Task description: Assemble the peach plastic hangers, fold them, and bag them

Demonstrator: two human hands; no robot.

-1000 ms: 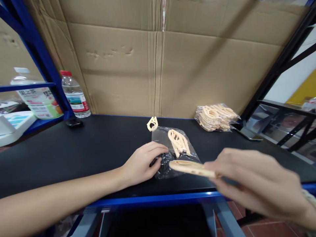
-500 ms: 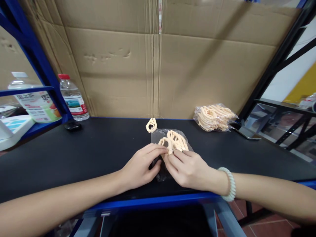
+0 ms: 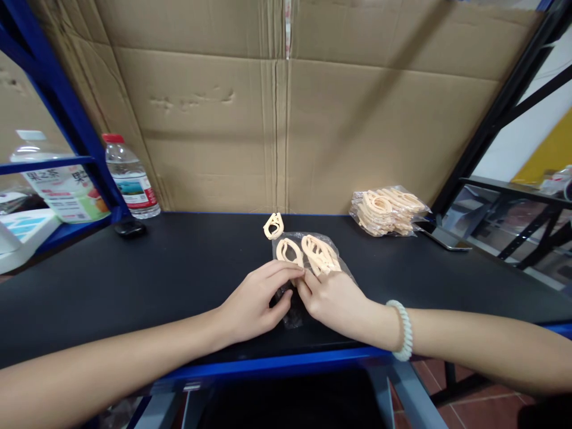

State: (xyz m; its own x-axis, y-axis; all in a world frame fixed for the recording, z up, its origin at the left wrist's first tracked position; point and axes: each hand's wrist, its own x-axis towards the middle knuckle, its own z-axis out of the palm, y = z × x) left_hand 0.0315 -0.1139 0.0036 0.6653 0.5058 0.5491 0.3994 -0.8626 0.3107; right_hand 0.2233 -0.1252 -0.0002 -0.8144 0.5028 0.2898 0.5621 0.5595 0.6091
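Observation:
A clear plastic bag (image 3: 308,241) lies on the black table (image 3: 156,274) and holds several beige plastic clips (image 3: 317,253). My left hand (image 3: 257,301) pinches the bag's near open edge, fingers closed on the film. My right hand (image 3: 333,298) meets it from the right, its fingertips pushing a beige clip (image 3: 288,250) into the bag's mouth. One loose clip (image 3: 273,226) lies just behind the bag. A white bead bracelet (image 3: 402,330) sits on my right wrist.
A full bag of clips (image 3: 388,211) lies at the back right, beside a phone (image 3: 444,239). A water bottle (image 3: 127,176) and a small black object (image 3: 129,228) stand at the back left. A cardboard wall (image 3: 286,119) closes the back. Blue shelf posts flank the left.
My right hand came in from the near right carrying a clip, met my left hand at the bag's mouth, and the clip now lies inside beside the others.

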